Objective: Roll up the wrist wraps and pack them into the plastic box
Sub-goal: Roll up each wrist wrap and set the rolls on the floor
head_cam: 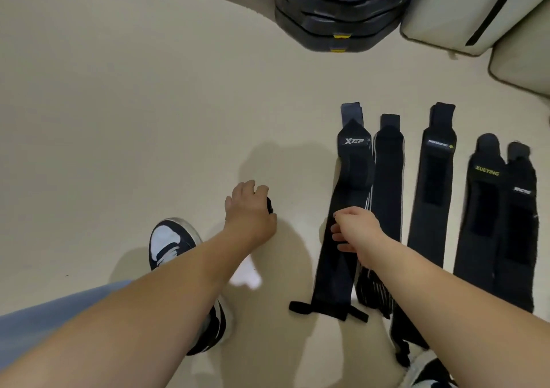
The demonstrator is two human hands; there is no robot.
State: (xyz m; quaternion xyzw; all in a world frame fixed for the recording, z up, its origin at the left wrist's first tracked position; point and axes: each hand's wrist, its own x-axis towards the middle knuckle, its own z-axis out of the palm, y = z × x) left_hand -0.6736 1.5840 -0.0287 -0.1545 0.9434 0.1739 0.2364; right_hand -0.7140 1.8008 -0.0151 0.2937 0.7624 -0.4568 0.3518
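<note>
Several black wrist wraps lie flat side by side on the beige floor at the right. The leftmost, marked XTEP (354, 161), runs toward me with a thumb loop at its near end. My right hand (354, 232) hovers over its middle with fingers curled; whether it touches the wrap is unclear. Beside it lie a striped wrap (387, 179), a third wrap (434, 179) and a XUEYING pair (500, 209). My left hand (250, 209) grips a small dark rolled wrap (270, 206), mostly hidden by the fingers. No plastic box shows.
A stack of black and yellow pads (342, 9) stands at the back, with more at the top left. White cushions (464, 12) sit at the far right. My shoe (169, 241) rests on the floor beneath my left arm.
</note>
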